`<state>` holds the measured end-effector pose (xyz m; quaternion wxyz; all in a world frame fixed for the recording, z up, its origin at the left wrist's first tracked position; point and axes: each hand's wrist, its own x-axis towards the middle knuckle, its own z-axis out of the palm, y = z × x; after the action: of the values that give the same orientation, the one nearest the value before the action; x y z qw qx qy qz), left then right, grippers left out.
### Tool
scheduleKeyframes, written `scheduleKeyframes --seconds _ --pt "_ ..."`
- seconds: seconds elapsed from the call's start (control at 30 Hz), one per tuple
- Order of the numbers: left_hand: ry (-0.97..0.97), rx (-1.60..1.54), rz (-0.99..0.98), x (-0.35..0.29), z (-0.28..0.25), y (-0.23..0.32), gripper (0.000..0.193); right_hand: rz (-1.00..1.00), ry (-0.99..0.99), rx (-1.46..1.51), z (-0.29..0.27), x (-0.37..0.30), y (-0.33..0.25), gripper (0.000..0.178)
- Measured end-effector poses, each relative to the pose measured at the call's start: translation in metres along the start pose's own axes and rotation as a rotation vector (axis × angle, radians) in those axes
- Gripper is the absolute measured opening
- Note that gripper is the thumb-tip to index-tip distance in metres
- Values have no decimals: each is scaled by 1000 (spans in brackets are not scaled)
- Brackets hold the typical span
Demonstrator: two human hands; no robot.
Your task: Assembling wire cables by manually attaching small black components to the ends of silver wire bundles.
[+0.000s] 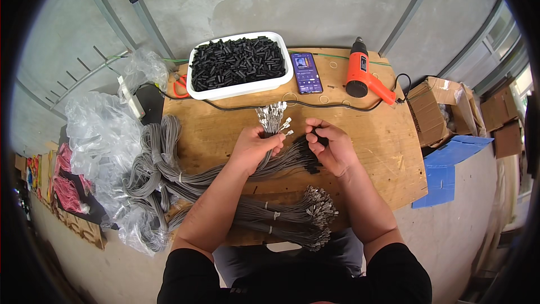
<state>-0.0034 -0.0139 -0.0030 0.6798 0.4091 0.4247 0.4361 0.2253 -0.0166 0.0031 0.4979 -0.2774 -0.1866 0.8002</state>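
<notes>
My left hand, near the middle of the table, is closed around a bundle of grey wires. Bare metal terminals fan upward out of that fist. Just to the right, my right hand is curled with its fingertips pinched on a small black sleeve, partly hidden by the fingers. Below and between the hands lie more grey wires whose ends carry black sleeves. Closer to my body, other bundles of grey wires end in metal terminals.
A white tray full of short black tubes stands at the back, beside a phone. An orange heat gun rests back right, its black cable crossing the table. Plastic bags crowd the left; cardboard boxes stand right.
</notes>
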Motion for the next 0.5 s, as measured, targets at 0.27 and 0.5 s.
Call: scheduleKeyframes --seconds 0.27,0.5 --pt "-24 1 -9 -1 -1 1 14 -76 13 -125 6 -1 3 25" --pt "-42 -1 -9 0 -2 0 14 -32 40 -74 -3 1 2 20"
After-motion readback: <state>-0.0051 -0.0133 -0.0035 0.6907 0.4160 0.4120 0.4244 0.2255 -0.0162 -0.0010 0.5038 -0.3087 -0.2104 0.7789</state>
